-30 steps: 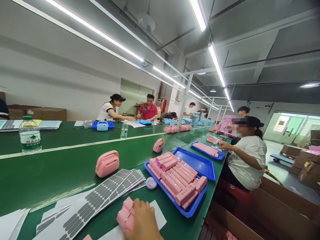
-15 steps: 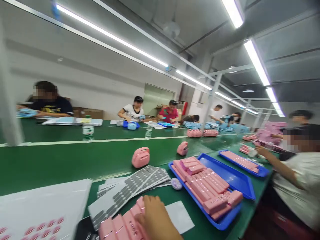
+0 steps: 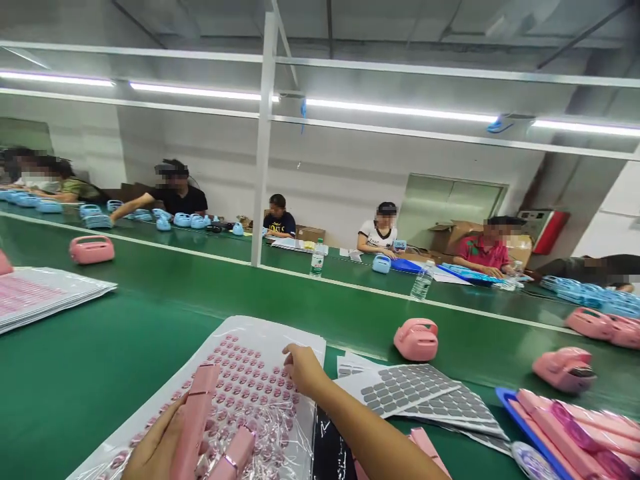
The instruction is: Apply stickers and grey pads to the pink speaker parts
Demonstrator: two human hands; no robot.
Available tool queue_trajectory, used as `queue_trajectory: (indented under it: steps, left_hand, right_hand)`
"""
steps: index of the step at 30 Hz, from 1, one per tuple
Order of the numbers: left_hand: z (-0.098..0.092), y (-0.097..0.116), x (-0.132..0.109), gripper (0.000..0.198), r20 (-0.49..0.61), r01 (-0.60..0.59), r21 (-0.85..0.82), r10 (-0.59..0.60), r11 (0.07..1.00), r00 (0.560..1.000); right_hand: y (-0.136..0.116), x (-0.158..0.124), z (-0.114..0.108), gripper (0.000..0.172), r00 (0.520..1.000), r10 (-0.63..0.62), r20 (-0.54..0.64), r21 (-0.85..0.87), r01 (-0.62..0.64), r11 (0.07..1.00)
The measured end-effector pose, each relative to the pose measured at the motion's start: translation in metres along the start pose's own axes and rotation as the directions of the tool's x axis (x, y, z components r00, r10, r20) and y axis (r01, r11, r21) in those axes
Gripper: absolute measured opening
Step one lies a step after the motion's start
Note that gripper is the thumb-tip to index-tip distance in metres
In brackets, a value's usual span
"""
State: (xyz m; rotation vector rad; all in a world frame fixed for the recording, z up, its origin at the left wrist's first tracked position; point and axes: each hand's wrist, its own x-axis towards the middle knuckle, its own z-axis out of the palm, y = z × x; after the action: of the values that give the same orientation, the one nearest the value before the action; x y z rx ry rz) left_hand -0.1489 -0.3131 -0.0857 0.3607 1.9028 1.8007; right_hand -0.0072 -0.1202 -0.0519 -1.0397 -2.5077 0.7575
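In my left hand (image 3: 153, 447), at the bottom left, is a long pink plastic case (image 3: 199, 417) with a shiny band, gripped and tilted upright. Beneath it lies a white sheet with rows of small round pink stickers (image 3: 243, 367). My right hand (image 3: 303, 370) is at the sheet's upper right edge, fingers bent close together over the stickers; anything between the fingertips is too small to make out. A second pink case (image 3: 235, 453) rests on the sheet's lower part, beside crumpled clear film (image 3: 280, 427). Under my right forearm, another pink case (image 3: 425, 448) shows in part.
Sheets of grey labels (image 3: 415, 393) lie to the right, near a blue tray (image 3: 530, 433) of pink cases. Pink handled casings (image 3: 416, 340) stand along the bench divider. A stack of printed sheets (image 3: 65, 300) is at left. Co-workers sit across the bench, near water bottles (image 3: 317, 259).
The view has swung left. My right hand has left the row of pink cases for the sticker sheet. My left hand has come into view with a pink case.
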Motion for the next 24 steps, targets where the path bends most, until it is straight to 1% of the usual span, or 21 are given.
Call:
queue_trajectory:
  steps: [1,2,5,7,9,11,14,16,18,19,21,24]
  left_hand:
    - [0.002,0.002,-0.002,0.043,-0.001,0.048,-0.097,-0.049,0.994,0.999]
    - [0.004,0.004,-0.005,0.046,0.023,0.097,-0.185,-0.094,0.978,0.995]
    - [0.010,0.009,-0.013,0.046,0.125,0.261,-0.407,-0.230,0.875,0.965]
    - [0.012,0.012,-0.017,0.040,0.177,0.329,-0.473,-0.277,0.818,0.944]
    - [0.013,0.013,-0.021,0.034,0.231,0.357,-0.510,-0.276,0.783,0.933]
    - [0.014,0.015,-0.024,0.035,0.262,0.340,-0.521,-0.232,0.783,0.937]
    - [0.016,0.017,-0.027,0.041,0.268,0.314,-0.521,-0.197,0.794,0.943]
    - [0.017,0.017,-0.028,0.047,0.254,0.281,-0.493,-0.172,0.824,0.952]
    - [0.017,0.016,-0.027,0.050,0.264,0.227,-0.430,-0.119,0.874,0.957]
    - [0.015,0.014,-0.027,0.049,0.290,0.206,-0.394,-0.092,0.896,0.953]
    - [0.012,0.012,-0.026,0.045,0.360,0.207,-0.342,-0.076,0.917,0.930]
    - [0.009,0.011,-0.027,0.038,0.417,0.250,-0.340,-0.093,0.907,0.904]
  right_hand:
    - [0.001,0.007,0.007,0.031,1.000,0.016,-0.012,0.017,-0.016,1.000]
    - [0.002,0.012,0.012,0.037,0.999,0.025,-0.025,0.033,-0.025,0.999]
    - [0.004,0.014,0.022,0.049,0.996,0.039,-0.075,0.073,-0.033,0.997]
    - [0.005,0.013,0.024,0.049,0.994,0.052,-0.096,0.105,-0.042,0.994]
    - [0.006,0.013,0.025,0.046,0.992,0.071,-0.101,0.145,-0.056,0.988]
    - [0.007,0.016,0.026,0.043,0.991,0.096,-0.093,0.191,-0.077,0.978]
    - [0.009,0.019,0.027,0.040,0.986,0.154,-0.063,0.276,-0.131,0.952]
    - [0.010,0.021,0.028,0.036,0.978,0.207,-0.035,0.334,-0.184,0.924]
    - [0.009,0.022,0.028,0.029,0.966,0.259,-0.014,0.384,-0.234,0.893]
    - [0.008,0.022,0.026,0.028,0.960,0.279,-0.009,0.408,-0.251,0.878]
    - [0.003,0.022,0.020,0.031,0.955,0.295,-0.022,0.459,-0.253,0.852]
    - [-0.018,0.014,0.004,0.039,0.964,0.256,-0.077,0.547,-0.174,0.819]
